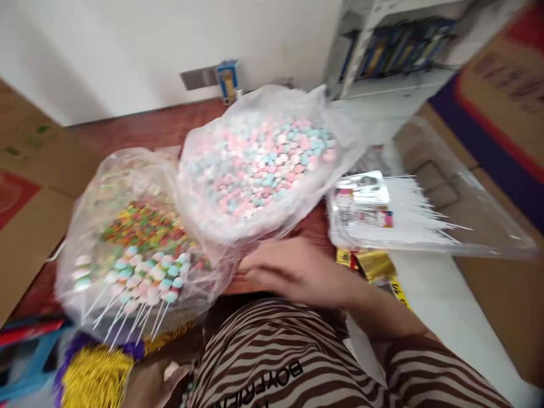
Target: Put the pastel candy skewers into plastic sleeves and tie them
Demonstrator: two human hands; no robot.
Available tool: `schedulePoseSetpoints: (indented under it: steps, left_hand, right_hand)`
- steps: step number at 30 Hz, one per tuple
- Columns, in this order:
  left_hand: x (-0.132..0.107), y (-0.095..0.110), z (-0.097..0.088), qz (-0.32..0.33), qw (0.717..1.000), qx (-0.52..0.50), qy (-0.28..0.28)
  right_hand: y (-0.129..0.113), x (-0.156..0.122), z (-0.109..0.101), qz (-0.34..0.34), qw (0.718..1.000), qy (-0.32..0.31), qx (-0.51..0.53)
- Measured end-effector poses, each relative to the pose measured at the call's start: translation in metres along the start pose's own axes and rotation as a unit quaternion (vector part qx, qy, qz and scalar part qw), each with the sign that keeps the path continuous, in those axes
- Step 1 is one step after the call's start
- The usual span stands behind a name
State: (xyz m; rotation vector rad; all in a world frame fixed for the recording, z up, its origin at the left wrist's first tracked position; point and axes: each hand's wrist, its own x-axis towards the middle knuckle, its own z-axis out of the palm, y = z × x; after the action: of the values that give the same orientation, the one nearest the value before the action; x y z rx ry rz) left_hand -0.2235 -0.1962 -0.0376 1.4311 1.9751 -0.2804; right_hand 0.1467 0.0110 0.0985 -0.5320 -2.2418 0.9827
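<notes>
My right hand (293, 269) is in front of the large clear bag of pink, blue and white marshmallows (272, 164), just by its lower edge. Its fingers stretch to the left, blurred, with nothing visible in them. Low at the bottom edge, my left hand (151, 385) is closed and partly cut off; a pale pinkish spot shows at its fingertips, too blurred to name. Marshmallow skewers on white sticks (147, 277) lie in a cluster on a second clear bag, which holds small multicoloured candies (144, 226). One more skewer (83, 272) lies left of them.
A clear bag of white sticks (408, 204) lies at the right, beside an open cardboard box (501, 283). Another carton (34, 187) stands at the left. Gold and purple fringe (97, 374) hangs at the lower left. A small blue box (228, 82) stands against the wall.
</notes>
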Motion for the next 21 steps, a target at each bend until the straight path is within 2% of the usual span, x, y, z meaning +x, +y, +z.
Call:
schedulePoseSetpoints:
  steps: [1, 2, 3, 4, 6, 7, 9, 11, 14, 17, 21]
  left_hand:
    - [0.012, 0.023, -0.012, 0.039, 0.999, -0.015, -0.032]
    - [0.020, 0.051, -0.027, 0.094, 0.993, -0.028, -0.063]
    - [0.024, 0.081, -0.042, 0.155, 0.984, -0.037, -0.074]
    - [0.025, 0.110, -0.057, 0.206, 0.974, -0.039, -0.081]
    - [0.025, 0.162, -0.083, 0.286, 0.952, -0.037, -0.105]
    - [0.025, 0.183, -0.092, 0.327, 0.937, -0.030, -0.118]
    - [0.027, 0.214, -0.101, 0.400, 0.906, -0.018, -0.137]
    - [0.031, 0.232, -0.100, 0.451, 0.883, -0.009, -0.133]
    - [0.038, 0.244, -0.091, 0.482, 0.868, -0.018, -0.120]
    - [0.043, 0.246, -0.083, 0.479, 0.869, -0.040, -0.114]
    - [0.046, 0.241, -0.080, 0.470, 0.874, -0.053, -0.110]
  right_hand:
    - [0.005, -0.014, -0.031, 0.054, 0.993, 0.084, -0.070]
    - [0.012, -0.028, -0.060, 0.115, 0.968, 0.154, -0.158]
    - [0.023, -0.039, -0.086, 0.180, 0.930, 0.198, -0.251]
    - [0.036, -0.049, -0.108, 0.248, 0.886, 0.205, -0.333]
    - [0.068, -0.058, -0.139, 0.373, 0.813, 0.143, -0.423]
    - [0.084, -0.060, -0.148, 0.422, 0.791, 0.097, -0.432]
    - [0.111, -0.057, -0.155, 0.453, 0.783, 0.026, -0.426]
    - [0.127, -0.053, -0.151, 0.452, 0.788, 0.003, -0.419]
    - [0.134, -0.051, -0.139, 0.441, 0.789, 0.010, -0.428]
    - [0.132, -0.052, -0.135, 0.432, 0.785, 0.030, -0.442]
    - [0.124, -0.055, -0.143, 0.437, 0.768, 0.075, -0.462]
